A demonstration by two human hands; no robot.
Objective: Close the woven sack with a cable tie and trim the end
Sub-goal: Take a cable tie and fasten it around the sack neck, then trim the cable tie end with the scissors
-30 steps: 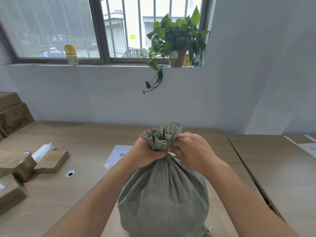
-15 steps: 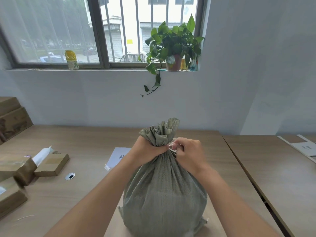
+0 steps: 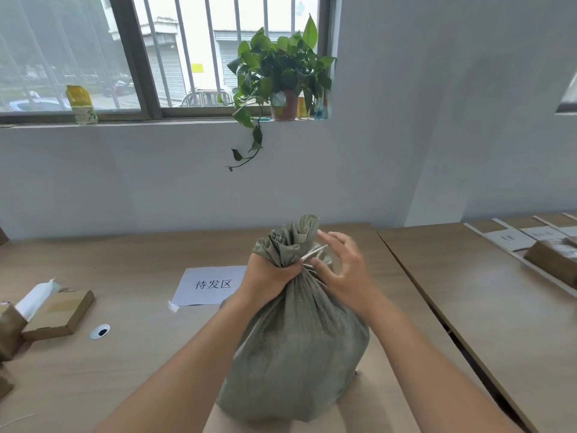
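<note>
A person is gathering the neck of a grey-green woven sack (image 3: pixel 296 332), which is standing upright on a wooden desk (image 3: pixel 125 354), close to the near edge and toward the right side where a second desk (image 3: pixel 487 307) is butting against it. The left hand (image 3: pixel 265 278) is gripping the bunched neck, its fingers (image 3: pixel 288 271) wrapped tight around the fabric just below the ruffled mouth. The right hand (image 3: pixel 345 271) is hovering just beside the neck with its fingers (image 3: pixel 331 237) loosely spread, their tips touching a pale cable tie (image 3: pixel 313 253) that is slanting up from the neck; whether they are pinching it cannot be told. A white paper sign (image 3: pixel 209 284) printed with Chinese characters is lying flat behind the left forearm, toward the far edge. A flat cardboard box (image 3: pixel 59 314) is resting near the left edge, and a potted pothos plant (image 3: pixel 278 73) and a yellow bottle (image 3: pixel 81 104) are sitting on the windowsill (image 3: pixel 171 121).
</note>
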